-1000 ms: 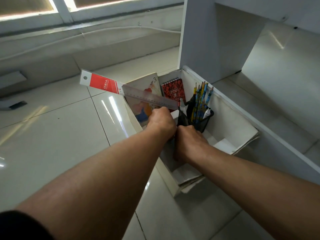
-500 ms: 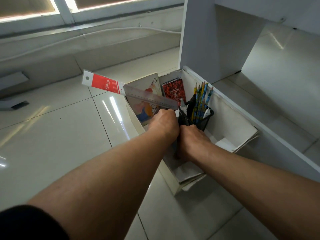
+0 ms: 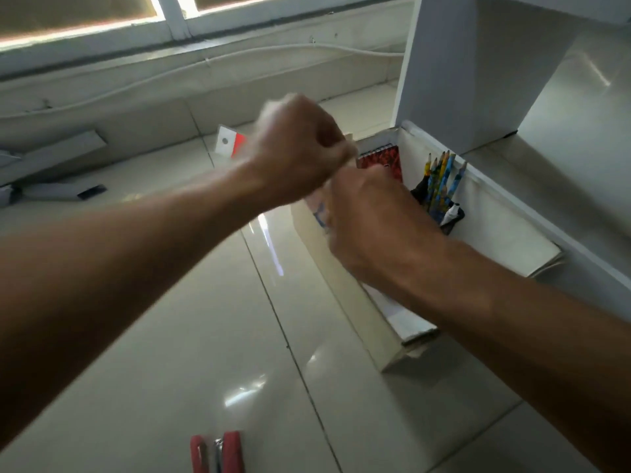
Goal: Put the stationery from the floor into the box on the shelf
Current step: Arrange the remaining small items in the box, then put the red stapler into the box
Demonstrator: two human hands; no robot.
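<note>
Tiled floor [image 3: 239,353]; left hand [image 3: 297,150] grips ruler [image 3: 229,145] near box [image 3: 505,228]; right hand [image 3: 370,220]: hold unclear.

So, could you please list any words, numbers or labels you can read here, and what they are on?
None is legible.
The ruler: only its red and white end shows beyond the left hand; no print readable.
The red notebook: cover blurred.
The pencils: patterns only.

White cable [image 3: 307,45], window frame [image 3: 176,15], grey boards [image 3: 58,155]
</note>
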